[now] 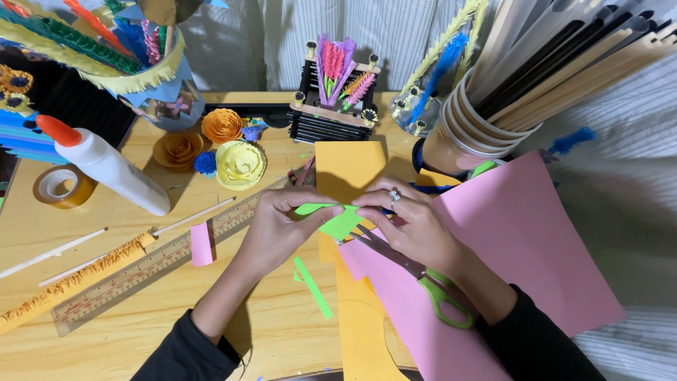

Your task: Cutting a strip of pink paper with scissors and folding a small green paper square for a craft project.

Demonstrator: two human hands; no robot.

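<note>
Working over the wooden table [233, 317], I have the big pink sheet [536, 240] spread to the right and an orange sheet [349, 166] running from far to near beneath my hands. A long ruler [151, 264] lies slanted at the left, with the white glue bottle [106, 164] beyond it and the green-handled scissors [434, 286] resting on the pink sheet under my right wrist. My left hand [278, 233] and right hand [416, 226] meet at the middle, each with thumb and fingertips pinched together on the small green paper piece [337, 220], which sits between them just above the orange sheet. By my reckoning I am folding or creasing this piece. The next move calls for a steady pinch so the edges stay aligned. A thin green strip [312, 287] lies loose on the table, near my left wrist.
</note>
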